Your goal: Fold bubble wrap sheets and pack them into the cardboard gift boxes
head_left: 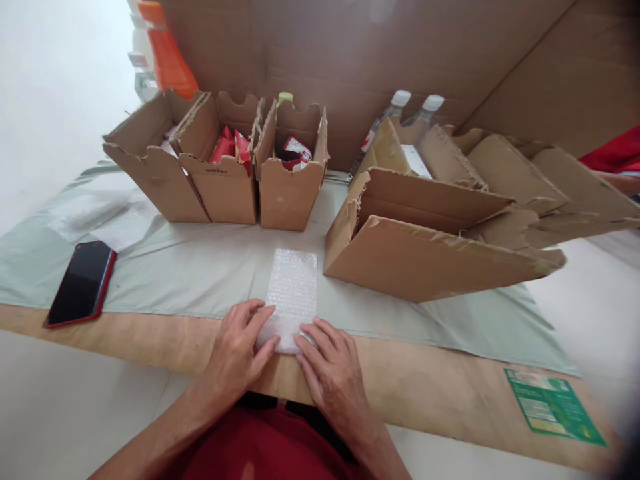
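Note:
A strip of clear bubble wrap (pixel 293 287) lies flat on the pale green sheet (pixel 200 267), running away from me. My left hand (pixel 239 350) and my right hand (pixel 330 367) both rest on its near end, where the wrap bulges up as a roll. The fingers of each hand curl over and press on that rolled end. What the roll encloses is hidden.
Three small open cardboard boxes (pixel 220 160) with red packets stand at the back left. Larger torn cardboard boxes (pixel 430 233) lie at right, with two clear bottles (pixel 400 110) behind. A red-cased phone (pixel 83 283) lies at left, a green leaflet (pixel 553 407) at right, an orange bottle (pixel 167 53) far back.

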Action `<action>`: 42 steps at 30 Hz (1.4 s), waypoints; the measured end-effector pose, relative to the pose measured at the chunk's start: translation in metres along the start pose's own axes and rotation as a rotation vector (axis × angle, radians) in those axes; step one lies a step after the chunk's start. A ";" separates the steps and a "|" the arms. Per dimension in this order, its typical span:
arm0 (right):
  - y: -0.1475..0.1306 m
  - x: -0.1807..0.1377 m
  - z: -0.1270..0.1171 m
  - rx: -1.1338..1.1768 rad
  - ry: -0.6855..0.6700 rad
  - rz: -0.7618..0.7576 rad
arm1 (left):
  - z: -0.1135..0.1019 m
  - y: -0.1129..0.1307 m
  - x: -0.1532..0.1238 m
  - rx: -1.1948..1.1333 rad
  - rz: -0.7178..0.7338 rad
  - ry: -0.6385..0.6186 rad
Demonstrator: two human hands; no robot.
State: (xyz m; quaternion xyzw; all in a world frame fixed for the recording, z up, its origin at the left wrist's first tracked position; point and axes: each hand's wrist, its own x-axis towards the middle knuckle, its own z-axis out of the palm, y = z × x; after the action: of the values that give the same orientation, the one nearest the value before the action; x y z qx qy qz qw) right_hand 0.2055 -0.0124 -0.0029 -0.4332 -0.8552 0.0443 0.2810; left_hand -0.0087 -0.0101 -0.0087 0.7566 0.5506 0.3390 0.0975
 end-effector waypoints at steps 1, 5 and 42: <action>0.000 0.002 0.000 0.011 0.002 0.008 | -0.003 0.000 -0.001 -0.019 0.034 -0.002; 0.000 0.007 -0.007 0.188 -0.031 0.056 | -0.017 0.002 -0.005 -0.152 0.121 -0.086; 0.003 0.009 -0.009 0.416 -0.007 0.343 | -0.010 0.026 -0.009 -1.041 -0.773 -0.207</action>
State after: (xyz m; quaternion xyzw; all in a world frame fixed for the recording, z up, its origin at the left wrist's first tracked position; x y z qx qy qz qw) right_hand 0.2077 -0.0053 0.0079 -0.5048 -0.7428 0.2675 0.3492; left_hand 0.0037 -0.0299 0.0092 0.3870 0.5346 0.4270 0.6181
